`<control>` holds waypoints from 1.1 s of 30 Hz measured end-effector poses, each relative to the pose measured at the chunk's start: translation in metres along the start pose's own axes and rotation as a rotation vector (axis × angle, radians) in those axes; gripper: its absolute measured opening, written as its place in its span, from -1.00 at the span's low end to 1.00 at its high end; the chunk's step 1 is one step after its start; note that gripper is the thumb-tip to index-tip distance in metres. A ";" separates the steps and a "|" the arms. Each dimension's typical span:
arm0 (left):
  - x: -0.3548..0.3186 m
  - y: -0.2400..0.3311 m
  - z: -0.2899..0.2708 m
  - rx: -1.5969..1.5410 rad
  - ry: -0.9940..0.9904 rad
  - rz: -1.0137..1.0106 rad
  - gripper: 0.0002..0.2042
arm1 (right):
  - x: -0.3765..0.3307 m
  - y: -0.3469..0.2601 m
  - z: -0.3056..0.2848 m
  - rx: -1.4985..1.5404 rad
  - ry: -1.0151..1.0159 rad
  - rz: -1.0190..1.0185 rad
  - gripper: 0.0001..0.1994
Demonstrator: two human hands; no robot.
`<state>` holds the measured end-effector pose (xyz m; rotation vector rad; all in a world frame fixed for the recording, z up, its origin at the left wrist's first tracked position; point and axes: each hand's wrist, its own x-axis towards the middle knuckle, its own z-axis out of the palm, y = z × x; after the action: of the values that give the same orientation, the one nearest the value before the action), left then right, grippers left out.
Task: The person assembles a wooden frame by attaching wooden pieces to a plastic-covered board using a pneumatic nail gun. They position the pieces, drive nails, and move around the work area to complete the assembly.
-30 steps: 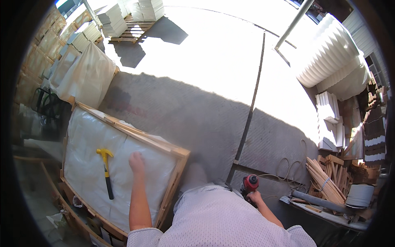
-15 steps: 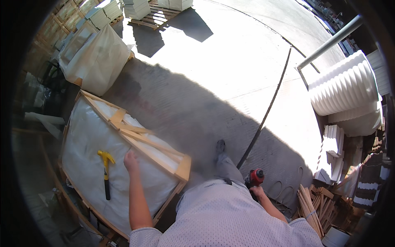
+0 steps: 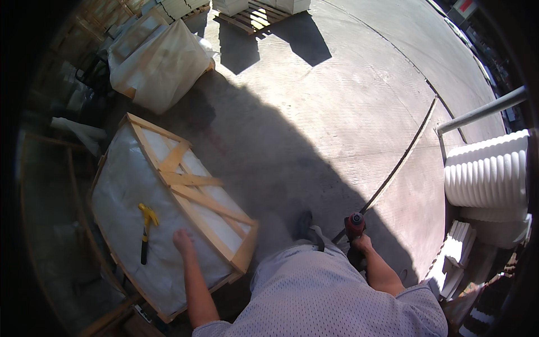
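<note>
Compared with the frame half a second earlier, more of the concrete floor (image 3: 337,112) is seen ahead and the crate (image 3: 168,224) is seen lower and nearer; the left hand is kept on its top. Left hand (image 3: 182,241) is laid flat, fingers open, on the white plastic wrap of the wooden crate, gripping nothing. Hammer (image 3: 146,230) with a yellow head and dark handle is seen lying on the wrap just beside that hand, apart from it. Right hand (image 3: 362,244) is closed around the grip of a red and black power tool (image 3: 355,224), held low at the person's right side. A dark shoe (image 3: 304,224) is seen on the floor between crate and tool. White ribbed pipes (image 3: 488,180) are stacked at right
</note>
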<state>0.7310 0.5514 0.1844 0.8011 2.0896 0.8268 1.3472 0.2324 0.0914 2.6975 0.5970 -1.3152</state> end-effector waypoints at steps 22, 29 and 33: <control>0.386 0.158 0.052 0.585 0.219 0.289 -0.37 | 0.093 -0.330 -0.119 0.374 -0.030 -0.067 -0.59; 0.411 0.173 0.067 0.740 0.239 0.239 -0.33 | 0.142 -0.413 -0.144 0.185 -0.056 -0.148 -0.56; 0.420 0.197 0.076 0.820 0.247 0.216 -0.35 | 0.191 -0.486 -0.150 0.031 -0.027 -0.113 -0.59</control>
<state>0.6215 1.0048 0.1256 1.4227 2.6200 0.1324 1.3804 0.7744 0.0849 2.7022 0.7418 -1.3956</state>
